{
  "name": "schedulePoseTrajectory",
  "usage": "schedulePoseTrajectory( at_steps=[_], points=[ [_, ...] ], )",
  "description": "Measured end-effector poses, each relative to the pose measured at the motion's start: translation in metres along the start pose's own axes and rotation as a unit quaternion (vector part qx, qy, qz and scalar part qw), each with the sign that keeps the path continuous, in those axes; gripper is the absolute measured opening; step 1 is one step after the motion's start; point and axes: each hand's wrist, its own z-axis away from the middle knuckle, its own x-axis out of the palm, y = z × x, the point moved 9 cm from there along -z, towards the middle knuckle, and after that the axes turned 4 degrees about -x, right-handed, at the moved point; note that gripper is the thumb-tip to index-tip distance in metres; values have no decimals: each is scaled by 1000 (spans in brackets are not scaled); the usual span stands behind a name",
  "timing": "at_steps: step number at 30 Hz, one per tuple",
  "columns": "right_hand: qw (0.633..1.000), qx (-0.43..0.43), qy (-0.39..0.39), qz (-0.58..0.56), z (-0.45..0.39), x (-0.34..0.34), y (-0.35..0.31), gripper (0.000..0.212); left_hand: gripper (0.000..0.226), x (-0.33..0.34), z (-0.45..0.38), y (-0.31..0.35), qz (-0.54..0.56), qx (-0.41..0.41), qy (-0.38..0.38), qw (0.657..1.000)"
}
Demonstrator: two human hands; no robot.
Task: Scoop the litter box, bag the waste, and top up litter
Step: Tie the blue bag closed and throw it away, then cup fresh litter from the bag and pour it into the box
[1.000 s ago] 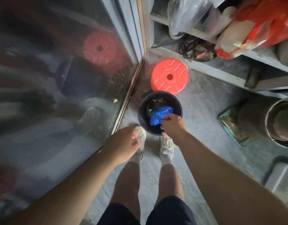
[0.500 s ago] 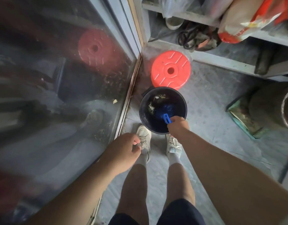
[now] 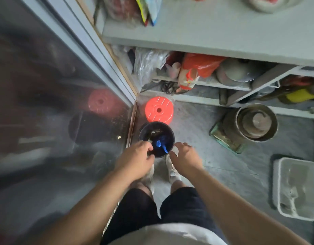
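The black bucket [image 3: 156, 138] stands on the floor by the glass door, a blue bag [image 3: 160, 145] inside. The left hand [image 3: 135, 159] curls its fingers over the near rim; the right hand [image 3: 185, 156] hovers beside it, fingers spread, holding nothing. The grey litter box [image 3: 294, 190] sits well to the right.
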Motion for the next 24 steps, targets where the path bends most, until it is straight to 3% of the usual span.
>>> schedulePoseTrajectory(
  at_steps=[7,14,19,24],
  points=[
    [995,-7,87,36,122,-75,-7,42,29,-51,69,78,-45,151,45,986],
    [970,104,211,-62,258,-75,53,46,30,-37,119,124,-60,257,9,965],
    [925,212,286,-134,363,-43,123,44,31,9,179,185,-113,363,-41,924],
    [851,308,355,-235,468,10,190,40,32,80,254,246,-206,455,-79,863]
  ],
)
